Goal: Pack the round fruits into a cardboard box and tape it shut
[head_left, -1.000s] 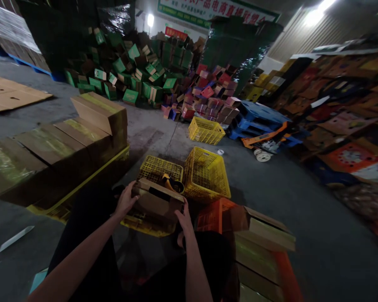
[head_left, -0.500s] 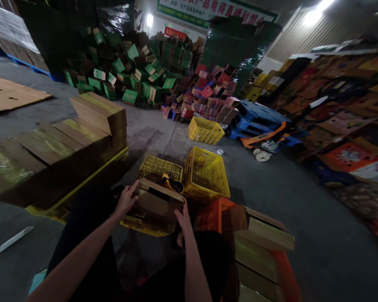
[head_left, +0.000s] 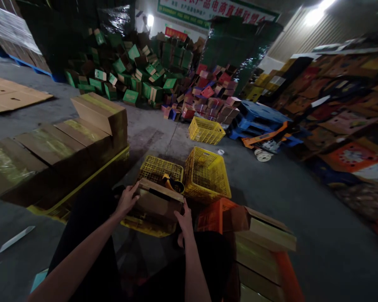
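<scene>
A brown cardboard box (head_left: 157, 205) is held between the person's two hands, its long axis running crosswise from the left fingers to the right fingers and, in this view, slanting down toward the right. One broad face points back at the person; a dark strip (head_left: 159, 193) follows the long upper edge, parallel to that axis. The left hand (head_left: 126, 202) grasps the left end, fingers at the upper corner and thumb toward the near face. The right hand (head_left: 185, 220) grasps the other end, index finger raised along it, thumb on the near face.

Below the fingers is a yellow mesh crate (head_left: 160, 165); whether the box touches it is hidden. Just beyond the box, ahead of the right fingers, lies an orange and black tape dispenser (head_left: 167, 182). Further ahead and right of those fingers stands an open yellow crate (head_left: 209, 172), with another yellow crate (head_left: 205, 131) farther off. To the right of the right fingers, nearer the body, an orange crate (head_left: 209, 218) carries taped cartons (head_left: 260, 256). Well left of the left fingers, a row of taped boxes (head_left: 52, 142) sits in a long yellow crate (head_left: 90, 177) on the floor (head_left: 151, 134).
</scene>
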Available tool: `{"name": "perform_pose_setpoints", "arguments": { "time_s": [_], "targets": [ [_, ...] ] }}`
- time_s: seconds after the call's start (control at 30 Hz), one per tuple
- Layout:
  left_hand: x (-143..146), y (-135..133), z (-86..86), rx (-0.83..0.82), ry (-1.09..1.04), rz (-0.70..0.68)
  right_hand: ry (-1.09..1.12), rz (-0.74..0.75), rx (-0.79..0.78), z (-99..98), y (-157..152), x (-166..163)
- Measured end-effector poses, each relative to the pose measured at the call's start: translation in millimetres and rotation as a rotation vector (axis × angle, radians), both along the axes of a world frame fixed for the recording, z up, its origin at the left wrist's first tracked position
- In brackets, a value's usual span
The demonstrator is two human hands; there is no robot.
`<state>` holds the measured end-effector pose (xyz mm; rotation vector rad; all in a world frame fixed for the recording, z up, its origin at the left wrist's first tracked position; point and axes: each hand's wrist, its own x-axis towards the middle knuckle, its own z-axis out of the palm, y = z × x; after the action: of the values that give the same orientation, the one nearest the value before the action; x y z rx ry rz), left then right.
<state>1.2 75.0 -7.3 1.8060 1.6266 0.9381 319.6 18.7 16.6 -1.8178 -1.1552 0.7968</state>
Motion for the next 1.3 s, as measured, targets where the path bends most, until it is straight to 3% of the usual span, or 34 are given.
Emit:
{"name": "perform_pose_setpoints", "arguments": {
  "time_s": [0.23, 0.7, 1.3],
  "targets": [
    [0, 1, -6.8, -0.004, 0.025, 0.002, 0.097, -0.13, 0.039, -4.9, 1, 4],
    [-2, 3, -17.0, 0.022, 0.073, 0.015, 0.005, -0.112, 0.058, 4.1, 6, 5],
    [-1, 2, -12.8, 0.007, 0.07, 0.029, -0.049, -0.149, -0.057, 1.0, 6, 10]
  ]
}}
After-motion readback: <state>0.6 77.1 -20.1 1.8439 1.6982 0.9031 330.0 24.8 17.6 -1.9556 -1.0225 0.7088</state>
